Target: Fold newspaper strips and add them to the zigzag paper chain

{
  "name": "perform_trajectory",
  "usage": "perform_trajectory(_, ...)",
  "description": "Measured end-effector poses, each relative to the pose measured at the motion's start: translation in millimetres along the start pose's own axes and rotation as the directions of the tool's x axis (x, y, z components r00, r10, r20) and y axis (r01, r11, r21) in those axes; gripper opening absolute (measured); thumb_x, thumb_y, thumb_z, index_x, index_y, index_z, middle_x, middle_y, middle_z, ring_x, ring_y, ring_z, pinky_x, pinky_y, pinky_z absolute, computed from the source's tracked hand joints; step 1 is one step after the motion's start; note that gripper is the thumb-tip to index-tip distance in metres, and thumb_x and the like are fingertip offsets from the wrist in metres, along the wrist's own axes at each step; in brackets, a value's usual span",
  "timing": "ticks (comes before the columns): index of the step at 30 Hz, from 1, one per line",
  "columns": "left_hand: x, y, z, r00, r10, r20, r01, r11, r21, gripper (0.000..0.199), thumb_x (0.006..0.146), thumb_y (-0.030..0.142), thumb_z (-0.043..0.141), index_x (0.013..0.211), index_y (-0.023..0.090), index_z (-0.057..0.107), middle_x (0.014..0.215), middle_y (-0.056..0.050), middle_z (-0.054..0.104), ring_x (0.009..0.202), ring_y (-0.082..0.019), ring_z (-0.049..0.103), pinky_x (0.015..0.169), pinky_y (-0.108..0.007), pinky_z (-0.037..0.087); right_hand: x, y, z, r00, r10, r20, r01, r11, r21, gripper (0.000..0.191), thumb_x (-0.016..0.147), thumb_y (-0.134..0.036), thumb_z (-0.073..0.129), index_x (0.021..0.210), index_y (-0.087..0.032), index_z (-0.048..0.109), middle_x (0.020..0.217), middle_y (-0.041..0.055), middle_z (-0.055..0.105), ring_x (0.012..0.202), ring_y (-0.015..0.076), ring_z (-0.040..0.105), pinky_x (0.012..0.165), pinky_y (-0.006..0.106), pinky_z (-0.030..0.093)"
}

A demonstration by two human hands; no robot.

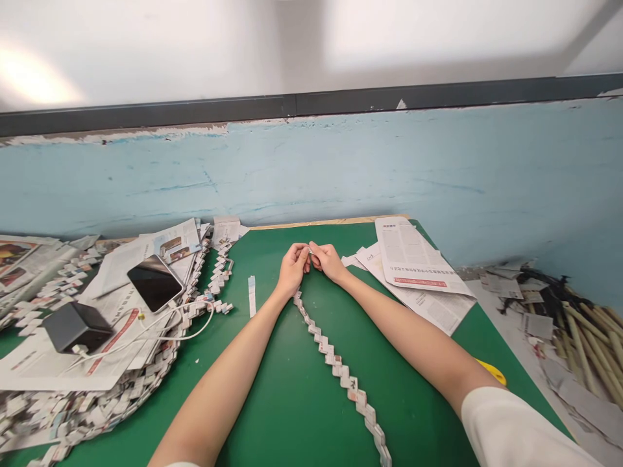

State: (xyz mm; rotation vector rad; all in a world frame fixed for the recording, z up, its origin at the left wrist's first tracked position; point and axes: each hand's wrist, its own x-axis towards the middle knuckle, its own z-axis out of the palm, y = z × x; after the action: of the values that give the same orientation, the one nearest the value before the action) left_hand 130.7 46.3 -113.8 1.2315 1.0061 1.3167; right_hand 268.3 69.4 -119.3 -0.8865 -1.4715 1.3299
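My left hand point(293, 267) and my right hand point(328, 261) meet over the green table, fingertips pinched close together. A small bit of folded newspaper strip point(310, 250) shows between them, mostly covered by the fingers. From below my left hand a zigzag chain of folded newspaper point(345, 373) runs toward the near edge of the table. Its upper end reaches my left hand; how it joins the piece in my fingers is hidden. A flat loose paper strip point(252, 295) lies to the left of my left wrist.
On the left are a phone point(156, 283), a black cube-shaped charger point(78, 326) with a white cable point(195, 336), newspapers and long folded-paper chains point(141, 389). Newspaper sheets point(413, 259) and a yellow object point(491, 371) lie right. Bamboo-like sticks point(584, 350) are beside the table.
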Motion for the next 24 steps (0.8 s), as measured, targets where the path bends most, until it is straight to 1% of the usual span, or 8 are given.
perform_trajectory(2,-0.4,1.0,0.4,1.0,-0.002,-0.011,0.002,1.0,0.001,0.042,0.092,0.06,0.068,0.096,0.019,0.061,0.061,0.004,0.056,0.052,-0.011,0.049,0.05,-0.024,0.038,-1.8,-1.7,0.2,0.999,-0.036,-0.028,0.035,0.998,-0.051,0.072,0.097,-0.074,0.05,0.049,-0.022,0.045,0.043,-0.0019,0.041,0.043,0.0117,0.038,0.049,0.029,0.03)
perform_trajectory(4,-0.8,2.0,0.5,0.999,-0.001,-0.032,0.001,1.0,0.004,0.041,0.094,0.06,0.066,0.091,0.019,0.059,0.061,0.004,0.055,0.052,-0.011,0.049,0.051,-0.024,0.039,-3.9,-4.8,0.7,0.996,-0.086,-0.034,0.081,0.99,-0.114,0.07,0.099,-0.072,0.049,0.05,-0.021,0.046,0.045,-0.0012,0.046,0.046,0.0125,0.041,0.052,0.029,0.033)
perform_trajectory(8,-1.1,2.4,0.0,0.997,-0.01,-0.078,0.01,1.0,0.007,0.043,0.094,0.061,0.065,0.083,0.02,0.055,0.058,0.005,0.052,0.051,-0.011,0.047,0.051,-0.023,0.038,-7.7,-13.2,3.3,0.982,-0.189,0.014,0.187,0.948,-0.258,0.064,0.103,-0.065,0.049,0.057,-0.02,0.057,0.058,0.0013,0.063,0.057,0.0144,0.054,0.064,0.028,0.042)
perform_trajectory(10,-1.2,2.3,-0.1,0.996,-0.013,-0.087,0.015,1.0,0.012,0.045,0.094,0.061,0.065,0.079,0.021,0.052,0.056,0.005,0.051,0.051,-0.01,0.046,0.052,-0.023,0.038,-8.7,-15.6,4.5,0.978,-0.206,0.034,0.207,0.93,-0.303,0.061,0.104,-0.062,0.049,0.061,-0.02,0.061,0.063,0.0017,0.067,0.062,0.0153,0.058,0.07,0.028,0.044)
perform_trajectory(12,-1.4,2.7,0.2,0.996,-0.009,-0.088,0.01,1.0,0.018,0.047,0.094,0.06,0.065,0.075,0.021,0.05,0.056,0.005,0.051,0.052,-0.01,0.046,0.052,-0.023,0.038,-9.0,-15.3,5.0,0.977,-0.21,0.034,0.209,0.923,-0.322,0.061,0.105,-0.061,0.047,0.062,-0.02,0.061,0.063,0.0016,0.067,0.062,0.0154,0.059,0.07,0.028,0.044)
perform_trajectory(17,-2.3,5.8,1.9,0.998,0.005,-0.067,-0.004,1.0,0.021,0.048,0.094,0.061,0.065,0.073,0.021,0.051,0.057,0.004,0.054,0.052,-0.01,0.047,0.053,-0.023,0.039,-7.4,-5.8,3.5,0.977,-0.211,0.015,0.207,0.934,-0.291,0.063,0.106,-0.06,0.043,0.058,-0.021,0.052,0.058,0.0007,0.062,0.057,0.0145,0.055,0.065,0.028,0.043)
perform_trajectory(21,-3.5,7.4,2.8,0.998,0.005,-0.057,-0.002,0.999,0.049,0.049,0.094,0.061,0.064,0.07,0.02,0.051,0.057,0.003,0.052,0.052,-0.01,0.047,0.053,-0.024,0.039,-6.1,-1.1,3.1,0.988,-0.155,0.015,0.155,0.968,-0.195,0.064,0.104,-0.063,0.046,0.055,-0.022,0.046,0.056,0.0012,0.06,0.058,0.0162,0.06,0.064,0.029,0.045)
perform_trajectory(24,-4.3,7.5,2.9,0.998,0.005,-0.055,-0.001,0.998,0.069,0.05,0.095,0.061,0.063,0.069,0.02,0.051,0.057,0.003,0.051,0.053,-0.01,0.047,0.053,-0.024,0.039,-6.2,-3.4,4.0,0.99,-0.137,0.023,0.139,0.979,-0.147,0.064,0.102,-0.065,0.048,0.055,-0.022,0.046,0.057,0.0017,0.061,0.06,0.0174,0.062,0.066,0.029,0.047)
